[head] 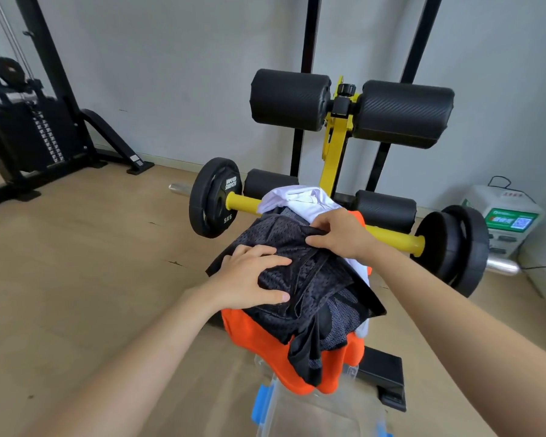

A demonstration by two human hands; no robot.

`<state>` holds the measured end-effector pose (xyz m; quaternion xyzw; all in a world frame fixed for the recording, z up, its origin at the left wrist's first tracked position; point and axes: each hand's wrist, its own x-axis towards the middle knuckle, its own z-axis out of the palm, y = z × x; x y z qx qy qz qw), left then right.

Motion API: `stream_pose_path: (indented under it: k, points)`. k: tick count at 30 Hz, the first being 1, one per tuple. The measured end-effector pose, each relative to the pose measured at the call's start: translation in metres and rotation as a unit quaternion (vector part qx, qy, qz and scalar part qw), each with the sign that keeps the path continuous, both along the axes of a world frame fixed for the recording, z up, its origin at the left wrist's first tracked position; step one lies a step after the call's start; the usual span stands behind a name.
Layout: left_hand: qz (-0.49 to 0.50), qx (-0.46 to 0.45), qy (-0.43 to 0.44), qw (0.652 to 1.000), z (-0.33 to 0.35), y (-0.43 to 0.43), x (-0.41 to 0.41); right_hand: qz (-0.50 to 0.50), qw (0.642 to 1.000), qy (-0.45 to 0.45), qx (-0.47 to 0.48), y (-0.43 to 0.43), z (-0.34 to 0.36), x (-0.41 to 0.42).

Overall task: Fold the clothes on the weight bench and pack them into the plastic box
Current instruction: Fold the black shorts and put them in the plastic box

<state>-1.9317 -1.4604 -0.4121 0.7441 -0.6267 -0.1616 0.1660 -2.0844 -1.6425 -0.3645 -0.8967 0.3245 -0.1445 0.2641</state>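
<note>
A heap of clothes covers the weight bench (388, 372). On top lies a black mesh garment (309, 279). Under it are a grey patterned piece (344, 316), an orange garment (265, 345) and a white one (300, 198) at the far end. My left hand (252, 277) lies flat on the mesh garment's near left side, fingers spread. My right hand (338, 236) pinches the mesh garment's far edge. The clear plastic box (322, 414) with blue clips stands on the floor below the heap, partly hidden by the orange cloth.
A yellow bar with black weight plates (213, 197) crosses behind the clothes. Black foam rollers (290, 99) stand higher on a yellow post. A cable machine (32, 134) is at the far left, a white device (505, 219) at the right wall. Wooden floor lies left.
</note>
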Motion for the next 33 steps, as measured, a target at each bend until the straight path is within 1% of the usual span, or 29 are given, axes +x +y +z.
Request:
stream_pose_path:
  k: [3, 5, 7, 10, 12, 14, 17, 20, 22, 23, 24, 26, 27, 28, 30, 31, 33]
  points:
    - [-0.01, -0.027, 0.015, 0.999, 0.002, 0.001, 0.001, 0.003, 0.999, -0.04, 0.005, -0.002, 0.007, -0.007]
    - [-0.012, -0.063, 0.031, 0.997, 0.004, 0.001, -0.002, -0.013, 0.997, -0.072, 0.002, -0.007, 0.014, -0.014]
    - [-0.023, -0.08, 0.034, 0.996, 0.006, -0.001, -0.012, -0.039, 0.994, -0.104, 0.007, -0.016, 0.024, -0.025]
    - [-0.054, -0.055, -0.021, 0.997, 0.005, -0.005, -0.031, -0.061, 0.991, -0.122, 0.01, -0.03, 0.033, -0.045]
    - [-0.064, -0.025, -0.057, 0.996, 0.003, -0.008, -0.04, -0.058, 0.993, -0.105, 0.009, -0.032, 0.03, -0.059]
    - [-0.061, 0.004, -0.059, 0.996, 0.003, -0.01, -0.041, -0.053, 0.994, -0.092, 0.022, -0.03, 0.02, -0.069]
    - [-0.069, 0.035, -0.024, 0.997, 0.007, -0.01, -0.039, -0.047, 0.992, -0.111, 0.03, -0.021, 0.009, -0.074]
    - [-0.079, 0.049, 0.047, 0.995, 0.009, -0.01, -0.037, -0.017, 0.988, -0.149, 0.028, -0.003, 0.009, -0.07]
    - [-0.086, 0.05, 0.083, 0.992, 0.009, -0.011, -0.032, 0.007, 0.986, -0.169, 0.008, 0.011, 0.011, -0.065]
    - [-0.084, 0.039, 0.116, 0.989, 0.009, -0.011, -0.029, 0.023, 0.986, -0.168, -0.006, 0.018, 0.011, -0.062]
    - [-0.074, 0.012, 0.17, 0.983, 0.012, -0.011, -0.026, 0.039, 0.986, -0.161, -0.022, 0.024, 0.011, -0.06]
    - [-0.017, -0.092, 0.278, 0.956, 0.018, -0.01, -0.018, 0.065, 0.986, -0.143, -0.052, 0.039, 0.008, -0.058]
    - [0.026, -0.144, 0.299, 0.943, 0.02, -0.009, -0.013, 0.084, 0.985, -0.134, -0.064, 0.047, 0.005, -0.057]
    - [0.068, -0.183, 0.306, 0.932, 0.021, -0.009, -0.007, 0.111, 0.984, -0.121, -0.074, 0.056, -0.001, -0.057]
    - [0.132, -0.221, 0.305, 0.917, 0.018, -0.01, 0.0, 0.155, 0.982, -0.078, -0.079, 0.069, -0.016, -0.059]
    - [0.154, -0.225, 0.295, 0.916, 0.015, -0.011, 0.001, 0.159, 0.983, -0.062, -0.075, 0.074, -0.022, -0.061]
    - [0.188, -0.232, 0.23, 0.926, 0.006, -0.014, -0.001, 0.149, 0.984, -0.065, -0.068, 0.077, -0.03, -0.068]
